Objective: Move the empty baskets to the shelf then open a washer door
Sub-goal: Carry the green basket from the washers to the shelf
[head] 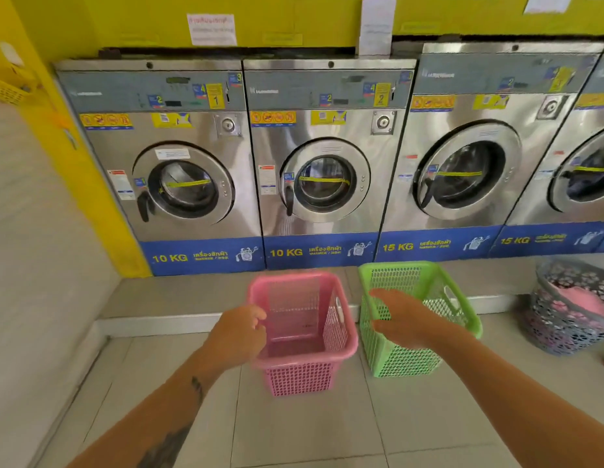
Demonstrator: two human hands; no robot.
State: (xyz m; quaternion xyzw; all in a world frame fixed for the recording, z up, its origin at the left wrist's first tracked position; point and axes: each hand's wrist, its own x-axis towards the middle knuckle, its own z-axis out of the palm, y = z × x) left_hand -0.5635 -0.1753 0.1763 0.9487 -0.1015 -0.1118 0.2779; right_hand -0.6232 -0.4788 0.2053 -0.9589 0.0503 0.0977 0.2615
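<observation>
Two empty mesh laundry baskets stand side by side on the tiled floor in front of the row of steel front-loaders, all doors shut. Left hand [241, 329] has its fingers curled over the near left rim of the pink basket [304, 336], gripping it; the basket's outline is blurred, so it may be moving. Right hand [400, 317] is spread, palm down, over the near rim of the green basket [425, 292], grasping nothing; whether it touches the rim I cannot tell. No shelf in view, so the carry is probably to somewhere off to the side or behind. Risks from here, as I judge them: a one-handed grip on a rim lets the pink basket tilt and knock the green one just beside it; a hasty grab could push the green basket against the low step below the washers [324, 170]. A patterned hamper [570, 315] holding pink cloth stands at far right; not empty, so best left.
</observation>
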